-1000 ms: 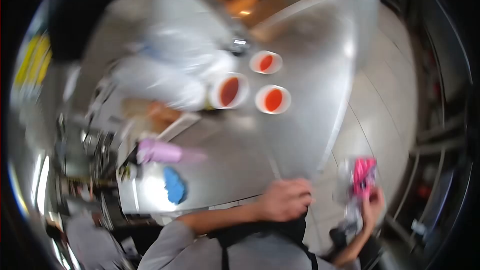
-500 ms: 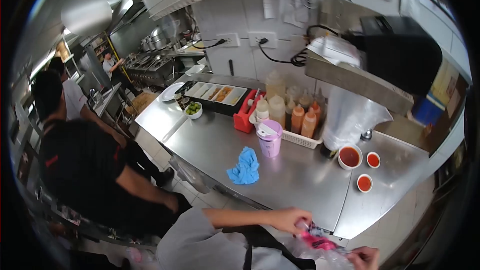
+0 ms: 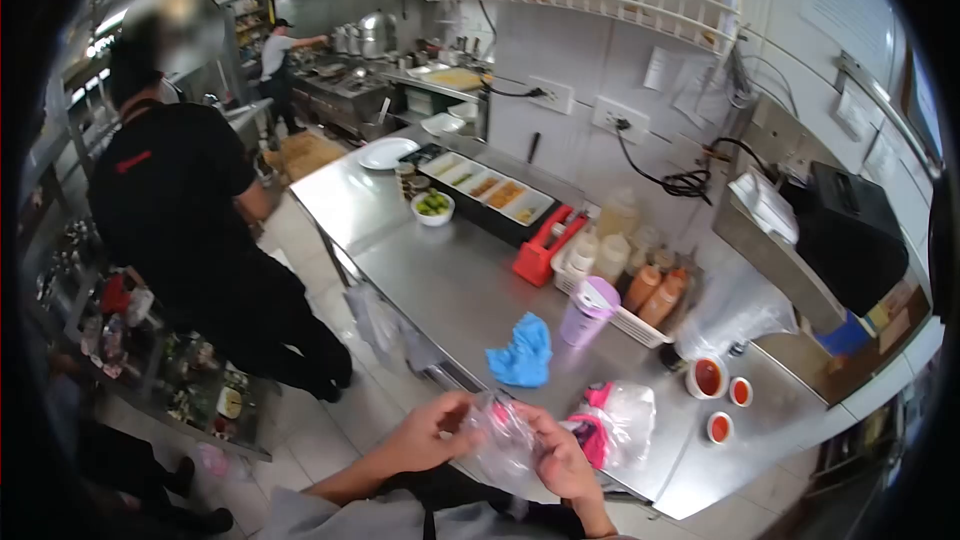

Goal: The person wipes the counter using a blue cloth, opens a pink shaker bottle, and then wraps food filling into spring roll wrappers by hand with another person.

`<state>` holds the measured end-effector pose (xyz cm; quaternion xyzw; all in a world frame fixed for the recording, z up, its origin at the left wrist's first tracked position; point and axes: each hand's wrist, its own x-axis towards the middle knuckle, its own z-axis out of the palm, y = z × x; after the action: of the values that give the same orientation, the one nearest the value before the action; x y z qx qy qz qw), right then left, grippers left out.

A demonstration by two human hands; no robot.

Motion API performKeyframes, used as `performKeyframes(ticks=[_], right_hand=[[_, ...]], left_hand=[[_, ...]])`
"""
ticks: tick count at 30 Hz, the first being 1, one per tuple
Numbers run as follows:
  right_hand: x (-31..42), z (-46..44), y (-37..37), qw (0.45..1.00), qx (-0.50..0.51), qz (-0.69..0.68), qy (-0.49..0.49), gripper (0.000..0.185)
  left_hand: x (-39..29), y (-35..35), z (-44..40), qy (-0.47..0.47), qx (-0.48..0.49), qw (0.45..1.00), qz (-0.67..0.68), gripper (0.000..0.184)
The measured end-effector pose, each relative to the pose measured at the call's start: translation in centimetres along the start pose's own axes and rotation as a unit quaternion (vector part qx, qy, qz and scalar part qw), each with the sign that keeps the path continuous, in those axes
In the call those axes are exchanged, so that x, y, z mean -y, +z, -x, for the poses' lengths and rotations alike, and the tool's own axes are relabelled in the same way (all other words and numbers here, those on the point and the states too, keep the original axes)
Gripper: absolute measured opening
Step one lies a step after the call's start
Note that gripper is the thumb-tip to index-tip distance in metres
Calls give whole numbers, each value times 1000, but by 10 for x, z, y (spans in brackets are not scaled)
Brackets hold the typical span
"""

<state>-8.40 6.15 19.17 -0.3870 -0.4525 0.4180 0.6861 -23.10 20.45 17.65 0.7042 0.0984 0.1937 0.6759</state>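
One clear plastic bag [image 3: 503, 452]: left hand [image 3: 432, 432] and right hand [image 3: 562, 455] grip it, close together. One pink-and-clear package [image 3: 622, 422]: lies on steel counter [image 3: 420, 275] near blue cloth [image 3: 520, 352].

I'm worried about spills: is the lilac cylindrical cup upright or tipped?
Upright: the lilac cup stands on the grey steel counter, top uppermost.

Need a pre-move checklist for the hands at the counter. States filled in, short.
1. Clear plastic bag in grip: ok, between left hand and right hand.
2. Bag mouth open: cannot tell; the film is crumpled and see-through.
3. A hand free: not ok, both are on the bag.
4. Pink-and-clear package set down: ok, on the steel counter beside the right hand.
5. Blue cloth apart from hands: ok.
6. Lilac cup standing: ok.
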Motion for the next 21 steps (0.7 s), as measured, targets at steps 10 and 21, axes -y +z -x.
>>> performKeyframes(ticks=[10,21], right_hand=[[-89,-147,119,976,-83,199,39,18],[-167,-284,149,960,-58,182,206,14]], left_hand=[[26,-159,50,-58,-184,949,250,32],[28,-331,40,-107,-179,965,-159,25]])
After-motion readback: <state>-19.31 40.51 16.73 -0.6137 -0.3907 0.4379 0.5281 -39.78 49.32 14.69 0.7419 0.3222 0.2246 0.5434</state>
